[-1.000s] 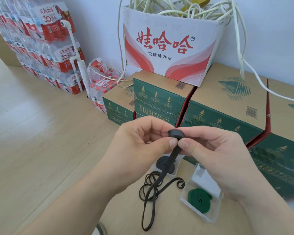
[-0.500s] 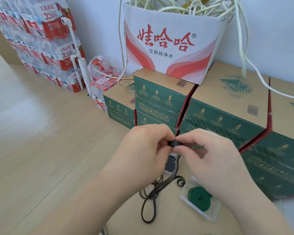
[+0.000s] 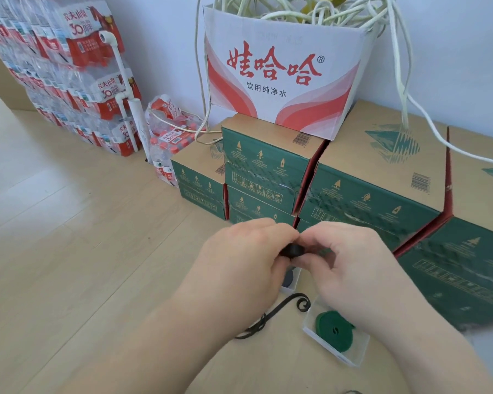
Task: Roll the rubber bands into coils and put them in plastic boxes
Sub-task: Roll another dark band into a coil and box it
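progress: green coil already in open plastic box at 5 o'clock, black band part rolled, boxing left | grip: left hand and right hand pinched closed on black coil, frame centre | look: flat black strip, loose tail curling at 6 o'clock
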Available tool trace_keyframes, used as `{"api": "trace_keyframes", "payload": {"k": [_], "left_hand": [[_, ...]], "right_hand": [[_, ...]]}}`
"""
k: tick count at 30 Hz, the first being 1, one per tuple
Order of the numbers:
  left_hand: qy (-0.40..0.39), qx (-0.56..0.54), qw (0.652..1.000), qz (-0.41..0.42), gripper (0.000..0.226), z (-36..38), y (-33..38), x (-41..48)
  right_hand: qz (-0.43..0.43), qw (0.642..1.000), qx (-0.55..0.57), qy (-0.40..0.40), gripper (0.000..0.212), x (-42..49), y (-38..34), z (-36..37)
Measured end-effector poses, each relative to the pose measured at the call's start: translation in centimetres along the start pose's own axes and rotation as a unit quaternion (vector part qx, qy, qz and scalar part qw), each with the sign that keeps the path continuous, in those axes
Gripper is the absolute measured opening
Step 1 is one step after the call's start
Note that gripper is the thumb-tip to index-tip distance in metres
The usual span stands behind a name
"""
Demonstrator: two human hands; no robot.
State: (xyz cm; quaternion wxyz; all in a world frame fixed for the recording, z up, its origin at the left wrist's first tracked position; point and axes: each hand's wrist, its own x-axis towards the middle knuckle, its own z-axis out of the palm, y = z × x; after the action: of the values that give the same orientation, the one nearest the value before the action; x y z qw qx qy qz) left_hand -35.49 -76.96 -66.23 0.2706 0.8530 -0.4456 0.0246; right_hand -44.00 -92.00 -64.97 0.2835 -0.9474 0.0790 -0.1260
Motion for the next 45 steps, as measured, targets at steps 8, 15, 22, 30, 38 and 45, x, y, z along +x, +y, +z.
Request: {"api": "trace_keyframes", "payload": {"k": [8,15,22,30,38,45], "left_hand": [[0.002,-0.389,0.900,-0.199,0.023,-1.8,-0.1,0.5],[-0.036,-0.454,0.860,-0.231,0.017,-2.2,0.2,0.4],[-0.054,-0.425,0.875,-0.226,0.025,-2.3,0.3,0.5],[-0.014,-0.009,1.000,-0.008,0.022,-0.2,0.2,0.2],[0.016,-0.269,0.946,-0.181,0.017,-1.3,0.3,0.6],[0.000,-0.369,0.909,-0.195,0.017,-1.4,0.6,0.6]], "right_hand": [[0.101,0.975,0.199,-0.018,0.038,0.2,-0.7,-1.3],[0.097,0.973,0.209,-0.017,0.041,0.2,-0.5,-1.5],[0.097,0.978,0.183,-0.014,0.024,0.0,0.0,-1.9],[0.027,0.999,0.015,-0.013,0.023,0.0,0.3,0.1],[0.089,0.986,0.137,0.007,0.034,0.2,0.2,-0.6],[0.073,0.988,0.136,0.010,0.032,0.3,-0.1,-1.1]]}}
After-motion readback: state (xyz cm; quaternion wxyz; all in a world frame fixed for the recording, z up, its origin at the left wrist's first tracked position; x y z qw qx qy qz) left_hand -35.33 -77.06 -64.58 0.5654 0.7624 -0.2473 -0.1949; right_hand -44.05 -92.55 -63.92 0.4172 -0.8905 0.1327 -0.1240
